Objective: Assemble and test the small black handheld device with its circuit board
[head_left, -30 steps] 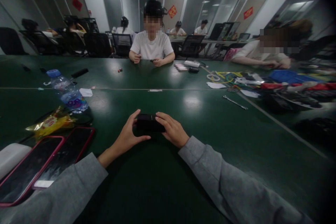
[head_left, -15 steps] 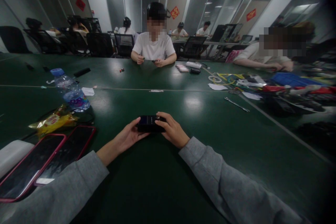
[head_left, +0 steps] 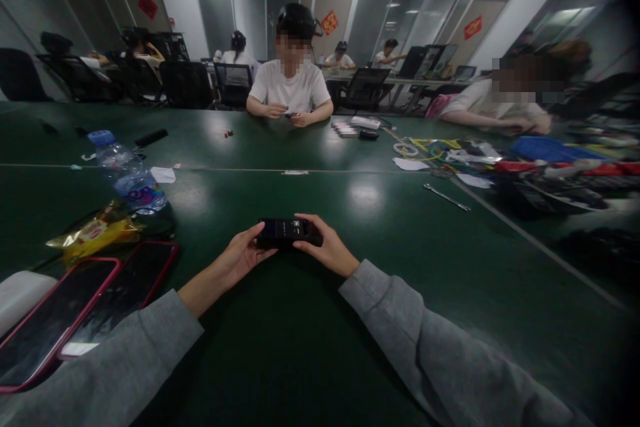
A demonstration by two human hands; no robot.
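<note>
A small black box-shaped device (head_left: 281, 229) with a dark screen and white markings on its top is held between my two hands over the green table (head_left: 300, 333). My left hand (head_left: 243, 253) grips its left end, with the thumb on the top edge and the fingers beneath. At the right end, my right hand (head_left: 327, 247) closes round it, with a finger along the far side and the thumb on the near side. The exact kind of device is too dark to tell.
To the left lie a plastic bottle (head_left: 127, 173), a yellow snack wrapper (head_left: 97, 233) and two red-edged phones (head_left: 55, 327). A wrench (head_left: 447, 197) and a heap of cables and tools (head_left: 550, 167) lie to the right. Across the table sits a person in white (head_left: 290, 87).
My right hand's fingers have shifted from the device's top towards its right end, uncovering more markings. The person opposite has brought their hands closer together. The view has moved slightly.
</note>
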